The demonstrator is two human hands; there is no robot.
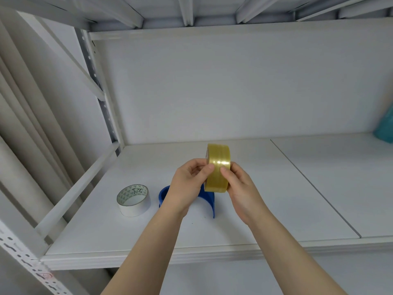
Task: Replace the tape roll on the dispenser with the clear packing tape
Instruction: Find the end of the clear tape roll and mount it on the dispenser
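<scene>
I hold the clear, yellowish packing tape roll (218,165) upright on edge above the shelf with both hands. My left hand (187,184) grips its left side, thumb pressed on the outer band. My right hand (240,186) grips the right side, its thumb also on the band. Below and behind my hands the blue tape dispenser (209,201) lies on the white shelf (276,205), partly hidden by my left hand. A white tape roll (133,200) with a patterned core and handwriting inside lies flat to the dispenser's left.
A metal shelf upright (100,99) and a diagonal brace (78,188) stand at the left. A teal object (386,128) sits at the shelf's far right. A seam (314,188) crosses the shelf board. Another shelf hangs overhead.
</scene>
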